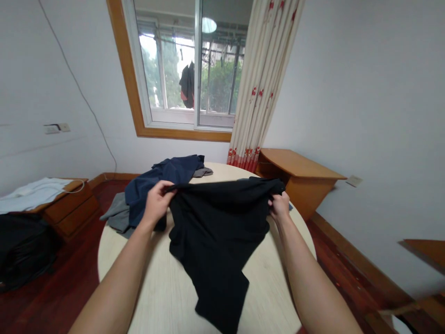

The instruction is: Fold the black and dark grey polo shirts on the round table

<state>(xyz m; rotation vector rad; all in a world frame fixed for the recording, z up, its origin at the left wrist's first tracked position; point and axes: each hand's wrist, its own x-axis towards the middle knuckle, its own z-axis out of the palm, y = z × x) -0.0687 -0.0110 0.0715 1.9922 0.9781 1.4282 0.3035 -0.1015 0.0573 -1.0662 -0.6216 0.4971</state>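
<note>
Cluttering the table [163, 287] beside black garment [219, 227] — navy cloth [167, 170], grey cloth [119, 211].

Single head-worn view, forward and down, close over the table [167, 287]

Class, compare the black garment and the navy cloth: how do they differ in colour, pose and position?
Colour: the black garment is plain black, while the navy cloth is dark blue.
Pose: the black garment's upper edge is stretched between the left hand and right hand; the navy cloth lies rumpled on the table.
Position: the black garment reaches nearer the camera than the navy cloth.
Shared: both are dark fabric.
</note>
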